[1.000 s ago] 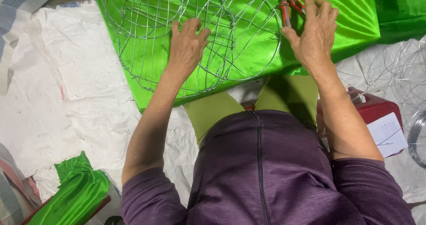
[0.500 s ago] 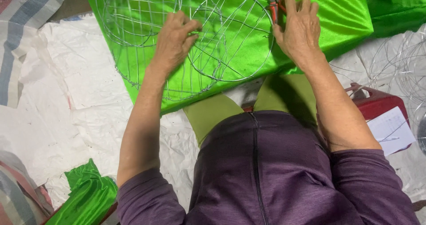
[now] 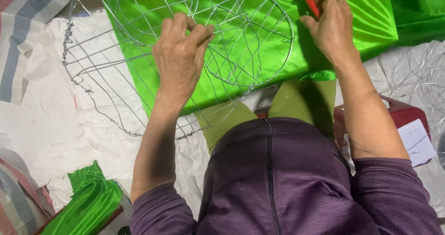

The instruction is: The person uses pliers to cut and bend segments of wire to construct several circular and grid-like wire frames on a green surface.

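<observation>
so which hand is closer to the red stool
Right. The right hand is up on the green cloth, with that forearm over the red stool; the left hand grips the wire frame, farther away.

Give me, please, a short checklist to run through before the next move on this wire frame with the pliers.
1. Left hand grips the wire frame: ok, fingers curl over its wires.
2. Right hand holds the red-handled pliers: ok.
3. Plier tips placed on a wire: cannot tell, tips are out of view.
4. Green satin cloth lies flat under the frame: ok.
5. Loose wire ends clear of the left hand: cannot tell, too fine to see.
</observation>
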